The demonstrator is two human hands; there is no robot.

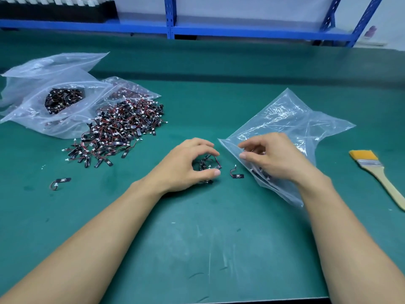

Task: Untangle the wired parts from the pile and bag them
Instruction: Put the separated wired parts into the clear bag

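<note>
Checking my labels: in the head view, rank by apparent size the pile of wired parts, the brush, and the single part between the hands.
1. pile of wired parts
2. brush
3. single part
The gaps are plain; nearness changes nothing.

Green bench mat [197, 249], scuffed. Wooden-handled brush [370, 164], yellow bristles, lies at right. Blue steel rack [170, 18] behind, black tray [59, 12] on its shelf.

A single wide-angle view from the person's head looks forward and steeply down onto the green bench [197, 249]. It sits close. The left forearm [87, 249] and right forearm [350, 249] enter from the bottom corners. The blue rack [171, 18] lines the top edge.
</note>
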